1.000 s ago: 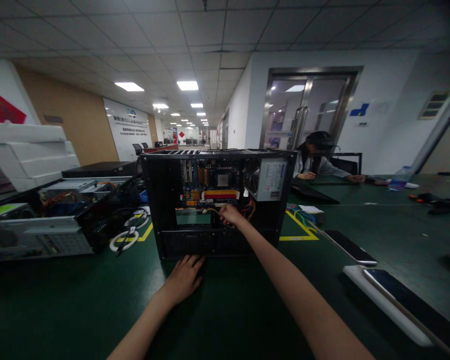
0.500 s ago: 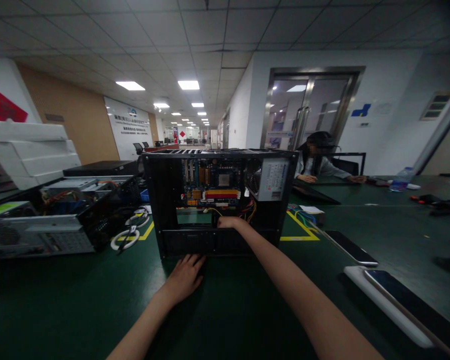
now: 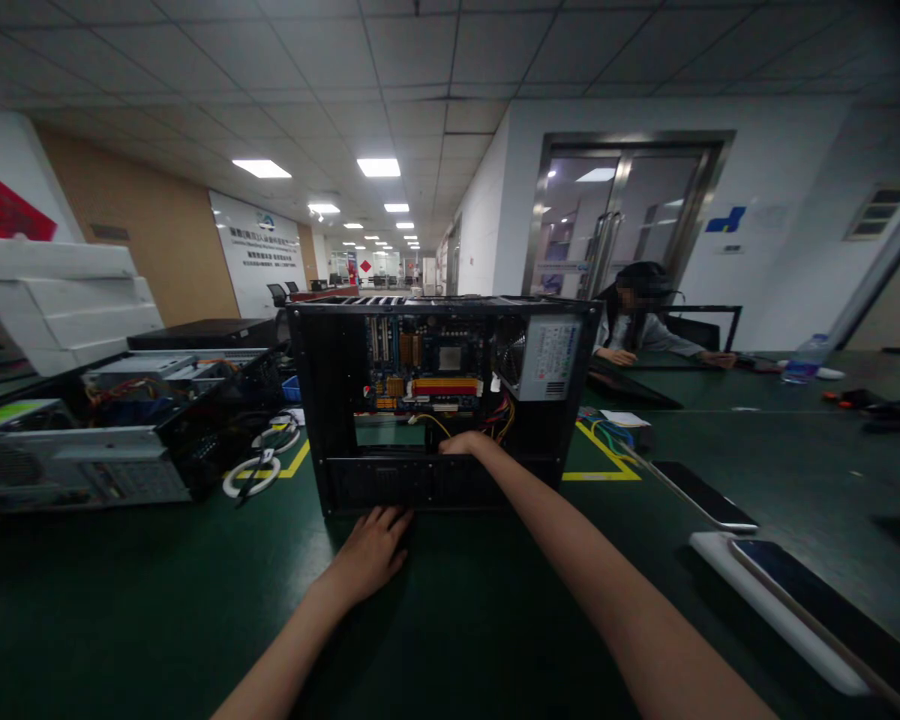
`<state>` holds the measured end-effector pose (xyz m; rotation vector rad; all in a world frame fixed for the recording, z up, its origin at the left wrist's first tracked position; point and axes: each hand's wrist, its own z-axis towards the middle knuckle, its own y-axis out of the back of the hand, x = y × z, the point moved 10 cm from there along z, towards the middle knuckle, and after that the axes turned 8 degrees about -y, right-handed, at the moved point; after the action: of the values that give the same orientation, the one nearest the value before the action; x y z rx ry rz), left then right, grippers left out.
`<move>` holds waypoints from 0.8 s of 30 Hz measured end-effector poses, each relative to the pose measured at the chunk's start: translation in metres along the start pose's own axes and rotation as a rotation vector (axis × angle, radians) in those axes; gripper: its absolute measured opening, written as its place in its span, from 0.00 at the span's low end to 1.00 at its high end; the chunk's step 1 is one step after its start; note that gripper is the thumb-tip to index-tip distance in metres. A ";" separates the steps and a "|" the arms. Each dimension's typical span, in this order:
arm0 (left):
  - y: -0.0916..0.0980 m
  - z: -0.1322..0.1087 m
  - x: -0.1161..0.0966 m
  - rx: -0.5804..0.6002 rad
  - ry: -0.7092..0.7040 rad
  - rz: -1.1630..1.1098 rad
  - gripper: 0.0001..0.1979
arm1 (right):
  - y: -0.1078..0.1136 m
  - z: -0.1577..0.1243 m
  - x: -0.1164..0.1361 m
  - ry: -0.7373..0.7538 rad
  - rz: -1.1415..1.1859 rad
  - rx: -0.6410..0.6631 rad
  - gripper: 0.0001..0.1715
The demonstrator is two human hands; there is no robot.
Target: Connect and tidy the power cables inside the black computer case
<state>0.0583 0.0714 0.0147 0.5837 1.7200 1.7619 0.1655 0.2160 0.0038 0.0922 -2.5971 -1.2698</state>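
Note:
A black computer case (image 3: 379, 484) stands upright on the green table (image 3: 450, 640), its open side facing me. Inside it are a motherboard (image 3: 450, 357) with red and yellow slots, a silver power supply (image 3: 552, 357) at the upper right, and loose coloured cables (image 3: 506, 420). My left hand (image 3: 373, 550) lies on the table with its fingers spread, the tips at the case's bottom edge. Over the lower panel, my right hand (image 3: 461, 443) reaches into the case near a thin yellow wire; its fingers are hidden inside.
Another opened case (image 3: 120, 465) lies at the left beside coiled white cables (image 3: 251, 474). White boxes (image 3: 67, 300) are stacked behind it. Phones (image 3: 701, 493) (image 3: 817, 600) lie at the right. A person (image 3: 637, 325) sits across the table near a water bottle (image 3: 805, 360).
My right hand has shifted very slightly to the right and sits a little lower inside the case. My left hand stays in place.

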 end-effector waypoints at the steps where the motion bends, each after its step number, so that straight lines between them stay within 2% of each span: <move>1: 0.000 0.000 0.001 0.002 0.005 -0.003 0.26 | 0.002 -0.001 0.000 -0.003 0.010 -0.016 0.17; 8: 0.001 0.000 0.000 -0.028 -0.006 -0.014 0.26 | 0.015 -0.006 -0.002 -0.024 0.129 -0.150 0.07; 11: 0.001 0.000 0.001 -0.041 -0.014 -0.011 0.26 | 0.020 -0.006 0.002 0.018 0.151 -0.199 0.04; 15: 0.000 0.000 0.002 -0.047 -0.014 -0.006 0.26 | 0.033 -0.009 0.005 0.060 0.202 -0.342 0.04; 20: -0.001 0.001 0.002 -0.044 -0.016 0.016 0.26 | 0.042 -0.016 -0.005 0.053 0.586 -0.414 0.04; 24: -0.002 0.002 0.002 -0.045 -0.017 0.013 0.26 | 0.053 -0.026 -0.008 0.111 0.859 -0.486 0.02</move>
<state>0.0577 0.0742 0.0130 0.5903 1.6637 1.7949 0.1829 0.2304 0.0594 -0.8962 -1.7883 -1.3978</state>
